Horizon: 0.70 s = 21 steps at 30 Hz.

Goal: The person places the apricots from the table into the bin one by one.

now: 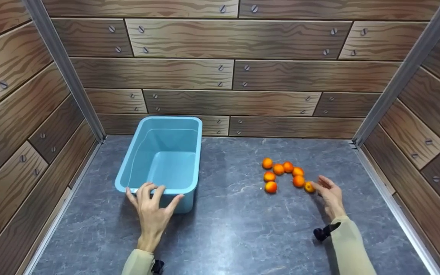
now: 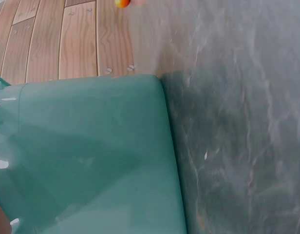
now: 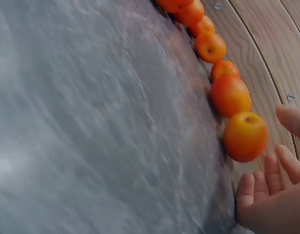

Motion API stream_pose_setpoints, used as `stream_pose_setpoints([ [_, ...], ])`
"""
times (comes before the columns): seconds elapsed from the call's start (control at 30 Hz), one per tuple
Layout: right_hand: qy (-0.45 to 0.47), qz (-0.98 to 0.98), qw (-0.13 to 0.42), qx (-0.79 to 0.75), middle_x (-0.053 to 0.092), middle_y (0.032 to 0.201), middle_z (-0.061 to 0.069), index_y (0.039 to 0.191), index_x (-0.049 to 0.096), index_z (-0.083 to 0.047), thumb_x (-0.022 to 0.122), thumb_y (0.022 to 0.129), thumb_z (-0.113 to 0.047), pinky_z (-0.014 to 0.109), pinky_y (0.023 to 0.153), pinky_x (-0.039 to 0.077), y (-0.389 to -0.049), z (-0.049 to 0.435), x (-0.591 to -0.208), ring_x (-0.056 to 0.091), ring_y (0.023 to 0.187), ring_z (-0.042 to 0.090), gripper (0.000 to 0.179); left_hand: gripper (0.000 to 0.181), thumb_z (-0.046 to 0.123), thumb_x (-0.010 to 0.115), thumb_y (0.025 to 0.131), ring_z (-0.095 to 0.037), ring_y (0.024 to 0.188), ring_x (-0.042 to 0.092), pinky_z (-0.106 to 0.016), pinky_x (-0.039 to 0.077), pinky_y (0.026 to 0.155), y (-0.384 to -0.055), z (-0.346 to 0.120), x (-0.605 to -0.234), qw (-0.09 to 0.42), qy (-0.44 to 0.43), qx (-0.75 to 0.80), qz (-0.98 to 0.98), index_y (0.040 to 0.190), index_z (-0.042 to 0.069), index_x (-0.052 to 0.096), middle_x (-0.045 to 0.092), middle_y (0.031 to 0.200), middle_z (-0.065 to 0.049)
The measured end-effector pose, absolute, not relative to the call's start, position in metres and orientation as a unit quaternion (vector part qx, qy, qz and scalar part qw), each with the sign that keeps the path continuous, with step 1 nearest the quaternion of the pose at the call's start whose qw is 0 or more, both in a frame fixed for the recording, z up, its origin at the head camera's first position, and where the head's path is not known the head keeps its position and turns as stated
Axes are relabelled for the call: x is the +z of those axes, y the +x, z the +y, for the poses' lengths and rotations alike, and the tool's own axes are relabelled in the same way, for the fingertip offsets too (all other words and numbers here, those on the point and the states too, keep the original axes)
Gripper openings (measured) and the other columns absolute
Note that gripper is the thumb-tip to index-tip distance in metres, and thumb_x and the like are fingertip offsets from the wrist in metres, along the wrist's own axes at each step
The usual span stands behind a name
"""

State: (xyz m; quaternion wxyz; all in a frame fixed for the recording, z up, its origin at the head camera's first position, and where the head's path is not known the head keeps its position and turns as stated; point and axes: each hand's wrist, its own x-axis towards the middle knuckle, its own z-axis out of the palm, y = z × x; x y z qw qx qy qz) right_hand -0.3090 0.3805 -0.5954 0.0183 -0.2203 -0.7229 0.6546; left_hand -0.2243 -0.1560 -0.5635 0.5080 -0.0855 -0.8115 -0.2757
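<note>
At the near end of a light blue plastic tub (image 1: 197, 152), my left hand (image 1: 152, 214) grips the rim, its bent fingers over the edge and its thumb against the outer wall. The tub's bare floor shows inside. Over to the right, my right hand (image 1: 330, 196) reaches beside the nearest of several small round orange-red fruits, a yellowish one (image 3: 245, 136) with a dimple on top. In the right wrist view its fingers (image 3: 274, 178) and thumb are spread apart around the near side of this fruit, not closed on it.
More fruits (image 1: 298, 181) lie in a bent, arch-like line on the grey marbled surface (image 1: 227, 229). Wood-patterned walls (image 1: 220, 72) stand at the back and both sides, with metal strips (image 1: 392, 88) at the corners.
</note>
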Motion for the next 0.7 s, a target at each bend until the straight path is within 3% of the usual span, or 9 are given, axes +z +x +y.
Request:
stream_pose_setpoints([
  [0.13,-0.196,-0.757,-0.02,0.623,0.03,0.158,0.017,0.155,0.026,-0.006,0.071,0.091,-0.027,0.028,0.1,0.041,-0.312,0.387,-0.597,0.034,0.142,0.028,0.081,0.05,0.043,0.091,0.058,-0.036,0.109,0.054,-0.07,0.002,0.113,-0.224,-0.151,-0.565,0.511,-0.09,-0.278,-0.808,0.088,0.01,0.07,0.06,0.097,-0.015],
  [0.33,-0.162,-0.779,-0.046,0.603,0.033,0.156,0.019,0.154,0.028,-0.007,0.074,0.088,-0.029,0.018,0.089,0.044,-0.315,0.395,-0.603,0.038,0.139,0.028,0.084,0.05,0.04,0.093,0.056,-0.036,0.11,0.054,-0.07,0.002,0.112,-0.222,-0.151,-0.566,0.509,-0.091,-0.278,-0.81,0.089,0.009,0.07,0.06,0.097,-0.015],
  [0.47,-0.121,-0.8,-0.071,0.583,0.036,0.155,0.02,0.154,0.029,-0.006,0.075,0.087,-0.032,0.015,0.087,0.047,-0.317,0.404,-0.605,0.044,0.134,0.023,0.085,0.049,0.044,0.09,0.061,-0.036,0.11,0.054,-0.071,0.002,0.112,-0.221,-0.152,-0.567,0.506,-0.092,-0.279,-0.811,0.089,0.009,0.07,0.06,0.097,-0.016],
  [0.7,-0.077,-0.831,-0.109,0.54,0.036,0.154,0.021,0.151,0.034,-0.003,0.076,0.086,-0.034,0.027,0.098,0.045,-0.322,0.414,-0.604,0.038,0.139,0.031,0.083,0.048,0.045,0.089,0.061,-0.035,0.11,0.054,-0.07,0.002,0.112,-0.222,-0.152,-0.566,0.507,-0.092,-0.281,-0.81,0.088,0.01,0.069,0.06,0.097,-0.015],
])
